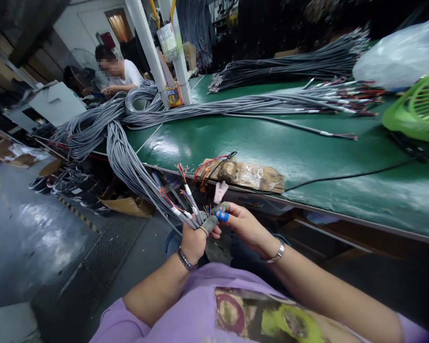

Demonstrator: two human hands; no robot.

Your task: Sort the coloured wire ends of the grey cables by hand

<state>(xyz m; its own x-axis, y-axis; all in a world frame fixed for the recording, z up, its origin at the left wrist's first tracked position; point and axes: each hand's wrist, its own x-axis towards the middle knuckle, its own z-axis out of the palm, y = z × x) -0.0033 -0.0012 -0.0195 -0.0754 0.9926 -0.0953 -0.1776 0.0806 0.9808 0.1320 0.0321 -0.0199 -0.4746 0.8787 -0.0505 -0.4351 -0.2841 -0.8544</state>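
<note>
Several grey cables (pixel 196 209) with white wraps and bare coloured wire ends are gripped in my left hand (pixel 196 240), which wears a grey finger cover. Close against it, my right hand (pixel 245 226) has thumb and forefinger pinched together beside a small fan of coloured wires (pixel 208 209). Blue tape and a grey cover wrap its fingertips. Exactly what that pinch holds is too small to make out. The cables run up and left into a long grey bundle (pixel 123 147). Just beyond my hands, a wooden block (pixel 260 177) with red and black leads sits at the table edge.
Long grey cable bundles (pixel 257 102) lie across the green table (pixel 186 147). A loose cable (pixel 289 125), a green plastic basket (pixel 420 109) and a clear plastic bag (pixel 402 52) are to the right. A white post (pixel 146 43) rises at the back. A co-worker (pixel 128 74) sits far left.
</note>
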